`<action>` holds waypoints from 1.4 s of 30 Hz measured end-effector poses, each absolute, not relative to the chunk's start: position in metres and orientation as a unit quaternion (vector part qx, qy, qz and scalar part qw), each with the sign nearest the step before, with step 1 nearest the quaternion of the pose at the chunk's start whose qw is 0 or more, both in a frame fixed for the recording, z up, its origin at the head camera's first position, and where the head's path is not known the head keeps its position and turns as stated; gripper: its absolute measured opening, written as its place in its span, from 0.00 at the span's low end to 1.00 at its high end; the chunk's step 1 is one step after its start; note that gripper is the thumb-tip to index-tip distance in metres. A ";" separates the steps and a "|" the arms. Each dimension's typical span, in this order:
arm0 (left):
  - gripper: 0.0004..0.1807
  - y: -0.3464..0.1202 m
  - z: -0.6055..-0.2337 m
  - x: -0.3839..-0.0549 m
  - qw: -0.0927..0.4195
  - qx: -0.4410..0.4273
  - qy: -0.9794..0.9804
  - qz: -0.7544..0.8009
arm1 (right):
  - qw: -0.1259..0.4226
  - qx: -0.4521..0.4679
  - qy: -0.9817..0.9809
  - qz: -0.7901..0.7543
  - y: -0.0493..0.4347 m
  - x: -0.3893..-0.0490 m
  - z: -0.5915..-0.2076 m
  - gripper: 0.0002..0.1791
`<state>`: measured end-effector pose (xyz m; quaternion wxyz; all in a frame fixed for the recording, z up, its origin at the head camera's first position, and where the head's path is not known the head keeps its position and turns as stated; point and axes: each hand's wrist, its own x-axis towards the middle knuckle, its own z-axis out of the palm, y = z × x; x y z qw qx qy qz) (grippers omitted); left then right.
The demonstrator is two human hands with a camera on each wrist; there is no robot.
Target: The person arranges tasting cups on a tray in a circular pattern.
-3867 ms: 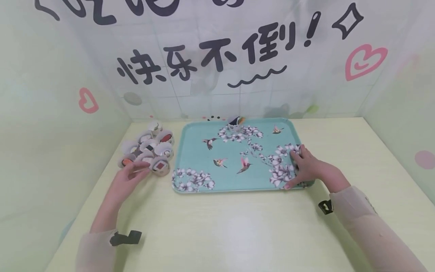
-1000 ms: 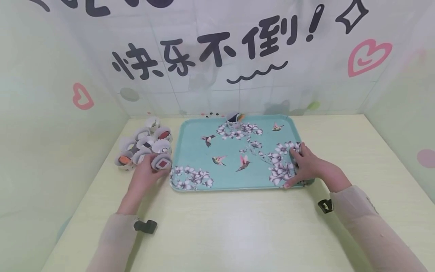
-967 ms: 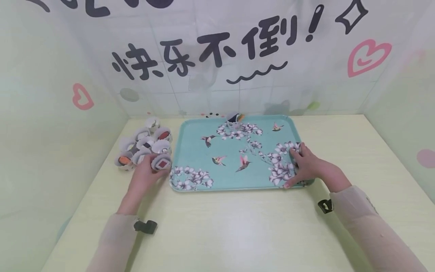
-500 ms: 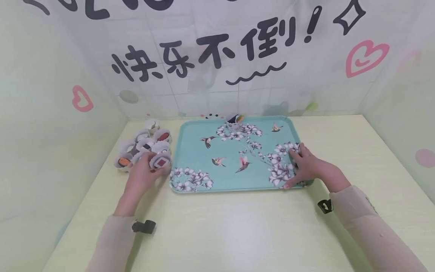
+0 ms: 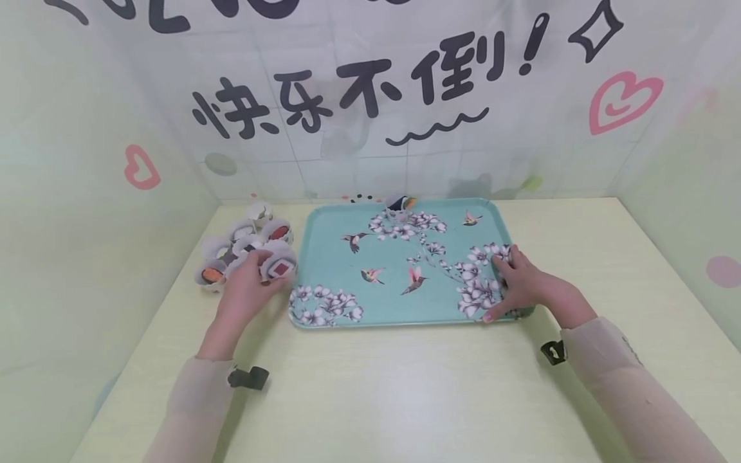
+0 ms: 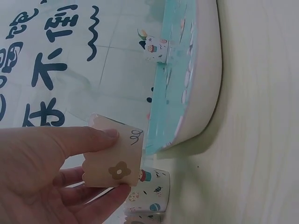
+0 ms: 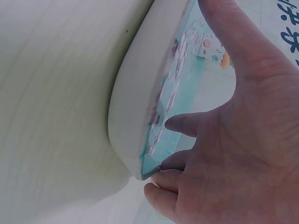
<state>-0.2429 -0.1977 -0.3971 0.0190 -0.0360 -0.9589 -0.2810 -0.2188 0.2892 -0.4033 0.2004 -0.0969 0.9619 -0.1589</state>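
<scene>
In the head view my left hand [image 5: 240, 302] grips a small paper baking cup [image 5: 282, 265] near the tray's left edge; a red-and-white diamond-shaped piece shows inside it. The left wrist view has this cup [image 6: 114, 161] side-on, tan with a brown flower, between thumb and fingers. Below it, a white patterned cup [image 6: 156, 191] shows. My right hand [image 5: 527, 283] rests with fingers spread on the right edge of a turquoise tray [image 5: 330, 251] printed with flowers and hummingbirds. In the right wrist view the fingertips [image 7: 175, 123] lie over the tray rim [image 7: 135, 112].
Several more paper cups with small sushi-like pieces, such as an orange one [image 5: 212, 275] and a red one [image 5: 279, 230], cluster left of the tray. One cup [image 5: 399, 206] stands at the tray's back edge. A printed sheet [image 5: 353, 135] hangs behind the table [image 5: 382, 399].
My left hand has come from the cluster's front to grasp the cup with the diamond piece, which now sits slightly higher and further right. The right hand has stayed on the tray.
</scene>
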 end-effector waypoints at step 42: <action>0.37 -0.121 -0.368 -0.281 -0.006 -0.089 -0.940 -0.329 | 0.206 -0.099 0.961 -0.158 0.287 -0.218 -0.400 0.74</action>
